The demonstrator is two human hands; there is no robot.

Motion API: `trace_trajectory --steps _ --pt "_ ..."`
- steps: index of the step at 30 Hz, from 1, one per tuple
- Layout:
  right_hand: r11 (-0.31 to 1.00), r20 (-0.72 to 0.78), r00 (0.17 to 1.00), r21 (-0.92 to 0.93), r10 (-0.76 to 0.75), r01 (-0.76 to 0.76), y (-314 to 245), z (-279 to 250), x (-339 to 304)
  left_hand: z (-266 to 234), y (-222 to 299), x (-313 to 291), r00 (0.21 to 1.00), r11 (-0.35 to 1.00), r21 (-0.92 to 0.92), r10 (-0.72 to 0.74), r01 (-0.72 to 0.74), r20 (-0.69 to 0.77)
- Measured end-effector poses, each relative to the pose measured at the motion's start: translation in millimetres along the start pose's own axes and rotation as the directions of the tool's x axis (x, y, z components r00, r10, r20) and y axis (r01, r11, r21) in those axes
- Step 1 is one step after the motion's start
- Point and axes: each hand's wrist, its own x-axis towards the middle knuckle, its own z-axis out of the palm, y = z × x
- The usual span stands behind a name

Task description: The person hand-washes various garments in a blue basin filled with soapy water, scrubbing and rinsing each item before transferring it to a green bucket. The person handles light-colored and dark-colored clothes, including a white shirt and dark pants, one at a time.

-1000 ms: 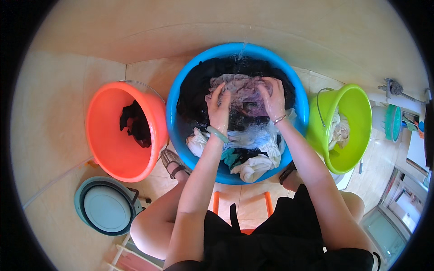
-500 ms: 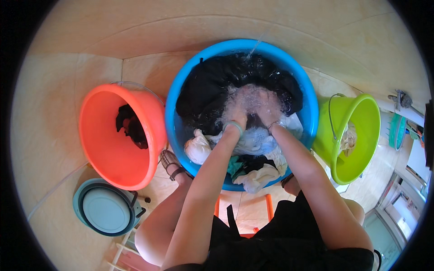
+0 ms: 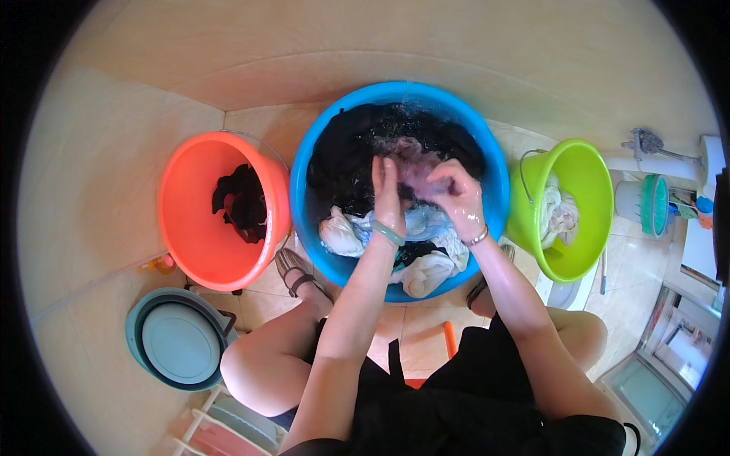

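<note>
A large blue basin [image 3: 502,190] holds water and laundry. Black clothes [image 3: 342,148] lie soaking in its far half. White clothes [image 3: 426,275] and a pale blue one [image 3: 426,225] are heaped along the near side. Among the black clothes a wet, thin mauve cloth [image 3: 411,161] shows between my hands. My left hand [image 3: 388,196], a pale green bangle on its wrist, is raised at the cloth's left side with its fingers stretched out. Curled fingers of my right hand [image 3: 461,199], wet and with a bracelet at the wrist, close at the cloth's right edge.
An orange-red bucket [image 3: 182,251] with dark clothes stands left of the basin. To the right is a lime-green bucket [image 3: 601,228] with white clothes. Folding grey-blue basins [image 3: 182,346] lean at the lower left. The tiled wall [image 3: 380,45] rises behind the basin.
Both hands have come up out of the splashing water toward me and moved apart. The mauve cloth now shows between them. The view has shifted slightly.
</note>
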Motion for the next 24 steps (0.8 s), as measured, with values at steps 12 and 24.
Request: trace_trajectory --steps 12,24 --pt "0.867 0.18 0.977 0.463 0.115 -0.187 -91.2 -11.5 -28.1 -34.8 -10.0 -26.0 0.914 0.898 -0.27 -0.262 0.348 0.309" --pt "0.67 0.22 0.93 0.647 0.293 -0.364 -35.4 -15.3 -39.3 8.3 25.6 -102.8 0.784 0.841 -0.208 -0.338 0.5 0.521"
